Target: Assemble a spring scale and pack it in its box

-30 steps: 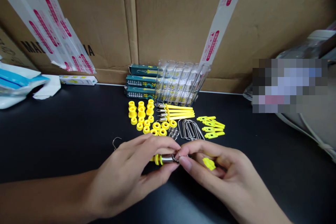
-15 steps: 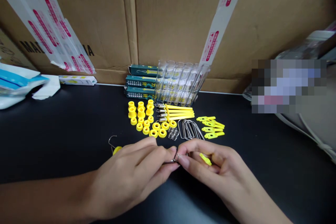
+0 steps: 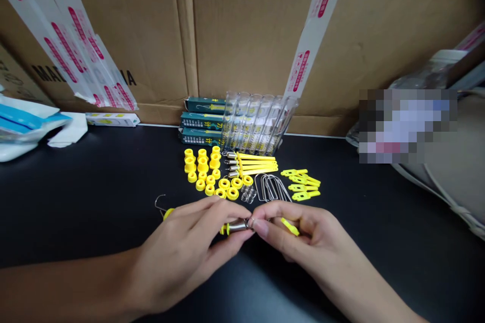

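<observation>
My left hand [image 3: 189,250] is closed around a spring-scale core, whose silver coil spring [image 3: 237,225] and yellow collar [image 3: 225,229] show between thumb and fingers. Behind the left knuckles a bent wire hook [image 3: 159,203] and a yellow cap [image 3: 168,213] stick out; the part between is hidden. At the spring's right end, my right hand [image 3: 303,242] pinches a small wire loop [image 3: 250,222] between thumb and index finger. A flat yellow tab [image 3: 290,226] pokes out from the right hand's curled fingers. Both hands nearly touch at the fingertips.
Beyond the hands lie yellow caps and rings [image 3: 202,163], yellow rods with springs [image 3: 253,163], loose springs [image 3: 249,194], metal wire loops [image 3: 273,187] and yellow tabs [image 3: 304,188]. Clear tubes [image 3: 255,121] stand before green boxes [image 3: 200,121]. A cardboard box [image 3: 246,25] walls the back.
The left fingers have shifted, so the silver spring and yellow collar now show. The yellow tab in the right hand has moved slightly left. The view has shifted a little.
</observation>
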